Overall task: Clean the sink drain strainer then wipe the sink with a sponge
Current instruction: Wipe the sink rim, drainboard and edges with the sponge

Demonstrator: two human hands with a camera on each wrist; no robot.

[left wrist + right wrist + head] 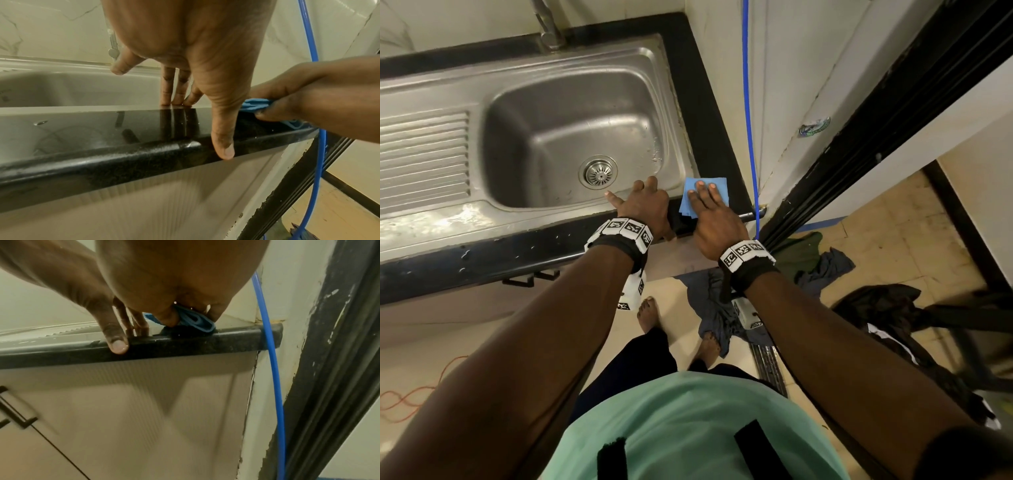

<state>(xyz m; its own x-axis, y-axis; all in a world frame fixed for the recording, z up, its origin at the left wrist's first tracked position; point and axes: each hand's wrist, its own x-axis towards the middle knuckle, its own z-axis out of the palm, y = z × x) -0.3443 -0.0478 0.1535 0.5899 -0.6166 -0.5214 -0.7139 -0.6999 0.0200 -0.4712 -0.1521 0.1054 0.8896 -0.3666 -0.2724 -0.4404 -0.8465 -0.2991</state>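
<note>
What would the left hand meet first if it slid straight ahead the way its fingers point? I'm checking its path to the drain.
Probably the steel sink basin, dropping over its front rim; the left hand points right of the round metal strainer.

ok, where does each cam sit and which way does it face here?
Head: on the head, facing down at the steel sink and strainer; both forearms, torso, bare feet show.
Left wrist: under the wrist, along the left hand resting on the black counter edge.
Right wrist: under the wrist, along the right hand pressing the blue cloth.
Both wrist views share counter edge, cloth, blue cable.
</note>
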